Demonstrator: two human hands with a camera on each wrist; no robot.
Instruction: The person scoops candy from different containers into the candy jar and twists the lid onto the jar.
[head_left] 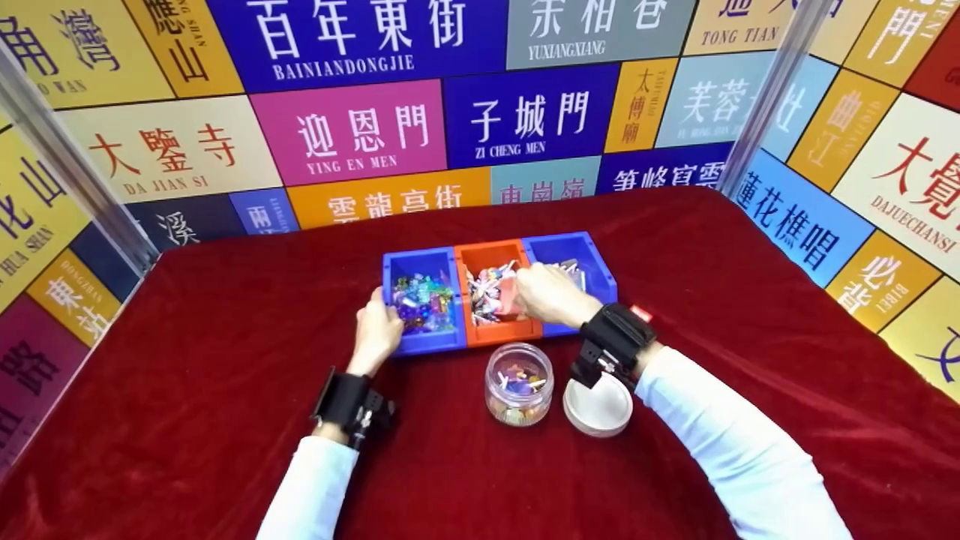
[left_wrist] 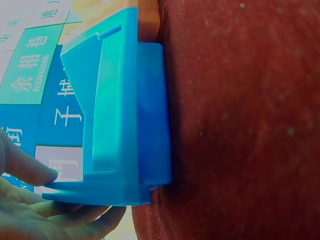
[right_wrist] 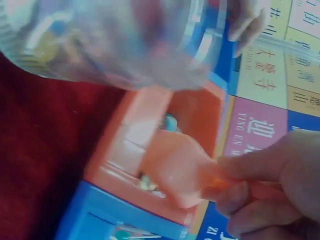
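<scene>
My left hand [head_left: 377,331] grips the side wall of the left blue bin [head_left: 427,344], which holds small translucent coloured beads. In the left wrist view, the thumb [left_wrist: 37,172] lies on one side of that wall and the other fingers on the opposite side. My right hand [head_left: 553,291] pinches the handle of a pinkish-orange scoop [right_wrist: 177,167]. The scoop's bowl is tilted inside the middle orange bin [head_left: 504,332], among small mixed pieces. Nearer to me stands an uncapped clear jar [head_left: 517,409] with colourful pieces inside.
A right-hand blue bin [head_left: 577,247] with slender pieces adjoins the orange one, partly behind the right hand. Beside the jar lies a round white lid [head_left: 598,405]. Dark red cloth [head_left: 225,360] covers the table, and printed panels [head_left: 345,131] stand behind and at the sides.
</scene>
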